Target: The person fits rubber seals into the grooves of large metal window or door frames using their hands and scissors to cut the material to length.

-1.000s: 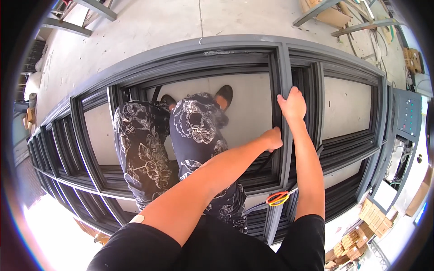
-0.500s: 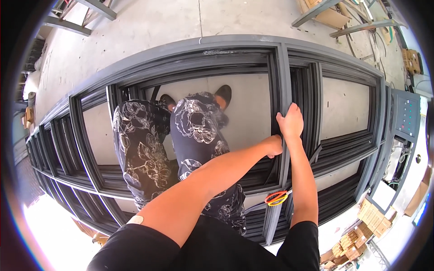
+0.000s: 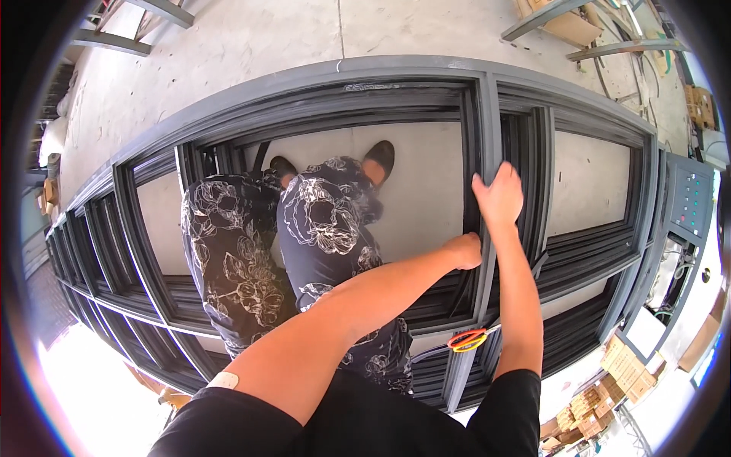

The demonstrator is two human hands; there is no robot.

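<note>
A long grey metal frame (image 3: 283, 82) with several stacked layers lies in front of me, and I stand inside one of its openings. My right hand (image 3: 499, 196) is laid over a grey crossbar (image 3: 485, 282) of this frame, thumb on its left side and fingers on its right. Lower down, my left hand (image 3: 464, 251) is closed against the left side of the same bar. Its fingertips and whatever they hold are hidden. Scissors (image 3: 467, 340) with orange and yellow handles lie across the bar nearer to me, blades mostly out of sight.
A grey control box (image 3: 687, 199) with buttons stands beyond the frame's right end. Cardboard boxes (image 3: 630, 367) are piled at the lower right. Metal stand legs (image 3: 114, 41) rise at the far left, and others (image 3: 542, 19) at the far right.
Both hands have shifted slightly along the bar, and the right hand's thumb and fingers sit a little differently on it. The whole view has moved a little.
</note>
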